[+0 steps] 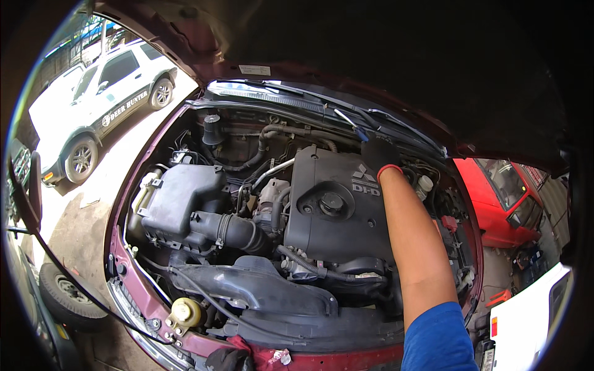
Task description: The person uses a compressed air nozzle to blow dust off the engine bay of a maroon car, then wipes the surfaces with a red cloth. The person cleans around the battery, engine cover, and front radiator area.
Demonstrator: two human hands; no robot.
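Note:
My right arm, in a blue sleeve, stretches over the engine bay of a dark red car. On my right hand (380, 153) is a black glove with a red cuff. It is closed around a slim tool with a blue handle and a pale shaft (343, 115), which points up and left near the base of the windscreen. My fingers are mostly hidden by the dark glove. Below the hand lies the black plastic engine cover (337, 213) with its round filler cap (331, 203). My left hand does not show.
The raised bonnet (371, 55) hangs overhead. At left sit the black air filter box (179, 195) and a yellowish reservoir (185, 313). Red cloth (272, 357) and a bunched dark thing (229, 359) lie on the front edge. Other vehicles stand on both sides.

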